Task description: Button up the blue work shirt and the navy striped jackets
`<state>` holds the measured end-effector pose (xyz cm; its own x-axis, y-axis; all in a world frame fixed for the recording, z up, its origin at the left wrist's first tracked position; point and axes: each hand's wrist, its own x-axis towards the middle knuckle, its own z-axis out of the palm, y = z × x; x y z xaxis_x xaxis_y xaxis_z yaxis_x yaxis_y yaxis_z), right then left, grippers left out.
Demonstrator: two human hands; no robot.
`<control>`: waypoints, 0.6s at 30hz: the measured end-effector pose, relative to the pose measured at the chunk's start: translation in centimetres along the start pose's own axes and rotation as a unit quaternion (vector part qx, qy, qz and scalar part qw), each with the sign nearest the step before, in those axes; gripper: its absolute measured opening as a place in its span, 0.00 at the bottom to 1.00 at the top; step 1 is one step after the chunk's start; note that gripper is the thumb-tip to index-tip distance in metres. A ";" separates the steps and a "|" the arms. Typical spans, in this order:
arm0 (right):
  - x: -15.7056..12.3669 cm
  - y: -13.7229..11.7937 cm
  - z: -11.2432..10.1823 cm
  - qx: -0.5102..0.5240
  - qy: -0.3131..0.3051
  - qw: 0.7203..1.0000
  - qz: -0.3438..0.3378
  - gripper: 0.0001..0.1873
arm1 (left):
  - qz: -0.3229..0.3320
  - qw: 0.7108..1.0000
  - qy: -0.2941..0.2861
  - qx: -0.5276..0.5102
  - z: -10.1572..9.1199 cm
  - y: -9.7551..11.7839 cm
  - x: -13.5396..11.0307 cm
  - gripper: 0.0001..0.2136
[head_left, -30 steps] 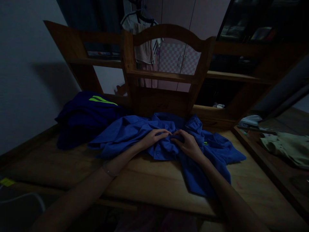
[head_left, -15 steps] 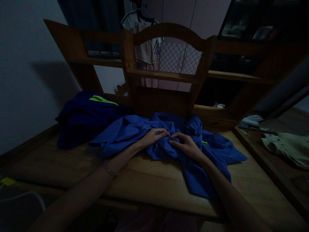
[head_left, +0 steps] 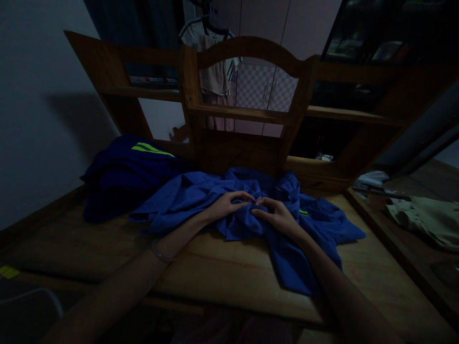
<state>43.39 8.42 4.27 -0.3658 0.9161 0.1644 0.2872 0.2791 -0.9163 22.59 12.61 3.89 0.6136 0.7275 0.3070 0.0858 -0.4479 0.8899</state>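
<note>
Blue garment (head_left: 193,193) lay crumpled on worktop (head_left: 222,267), before wooden shelf unit (head_left: 244,113). Left hand (head_left: 224,205) and right hand (head_left: 278,216) pinched its cloth, fingertips nearly meeting. Small yellow-green mark (head_left: 303,213) showed right of hands; too small to read. Darker blue garment (head_left: 122,179) with yellow-green stripes (head_left: 147,146) lay left. Yellow tag (head_left: 9,272), front left, was illegible.

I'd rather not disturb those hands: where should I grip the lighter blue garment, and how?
Probably pinch the lighter blue garment by its pointed right end, from the right: it juts out across the table, away from the left hand and right hand at the bunched middle.
</note>
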 end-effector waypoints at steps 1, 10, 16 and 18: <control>0.1 0.2 0.0 -0.008 0.018 1.000 -0.006 0.15 | 0.002 1.000 -0.003 -0.005 0.0 0.0 0.0 0.14; 0.0 1.0 0.5 -0.166 0.109 0.976 -0.088 0.09 | -0.015 0.999 0.006 -0.035 0.3 -1.7 0.0 0.12; -0.3 0.6 1.2 -0.213 0.095 0.964 -0.131 0.06 | -0.003 1.000 0.026 0.012 1.0 -2.2 -0.3 0.08; -0.2 0.5 1.2 -0.212 0.087 0.963 -0.139 0.06 | 0.004 0.999 0.035 0.027 1.2 -1.8 -0.4 0.07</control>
<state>42.53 8.01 3.38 -0.3366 0.8131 0.4749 0.5486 0.5792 -0.6029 23.14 12.46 1.75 0.5585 0.7574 0.3382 0.1246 -0.4798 0.8685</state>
